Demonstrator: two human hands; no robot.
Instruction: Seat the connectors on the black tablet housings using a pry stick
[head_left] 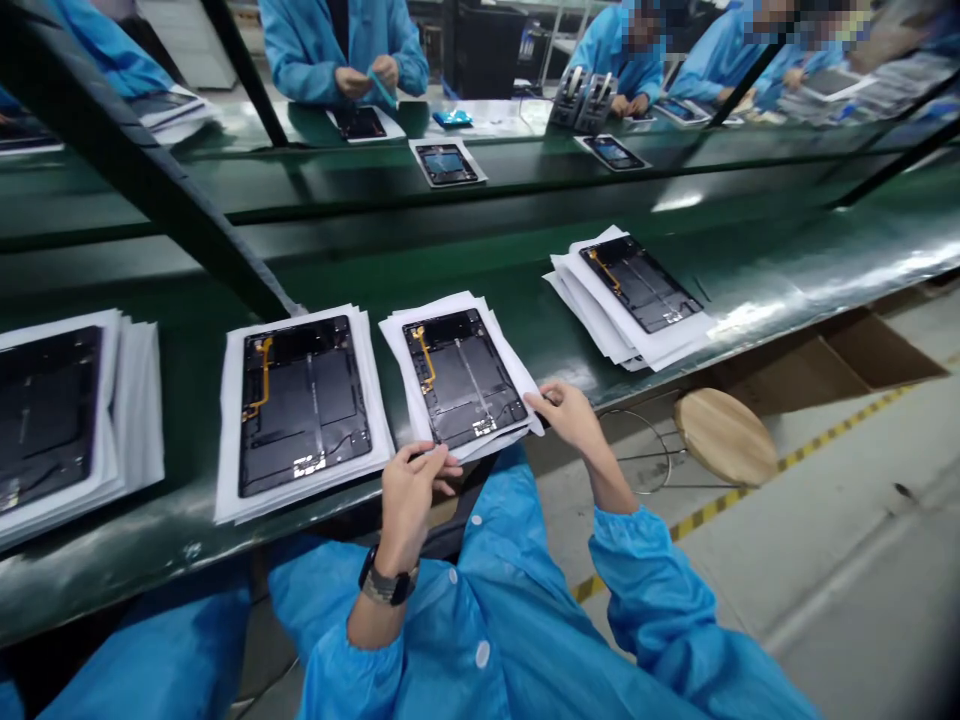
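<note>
White sheets (402,365) under black panel (459,388): left hand (409,500) pinches at seven o'clock, right hand (574,415) at four, seemingly steadying; next needs even grip.

A stool (726,436) stands near cardboard (889,348); striped tape (840,432) crosses the floor (862,520).

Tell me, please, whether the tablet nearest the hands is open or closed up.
Open: the tablet lies uncovered on white sheets, its inner orange strip showing.

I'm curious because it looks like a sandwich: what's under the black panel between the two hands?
White sheets stick out from under the black panel, over the green table. The panel's underside and anything between the sheets are covered.
</note>
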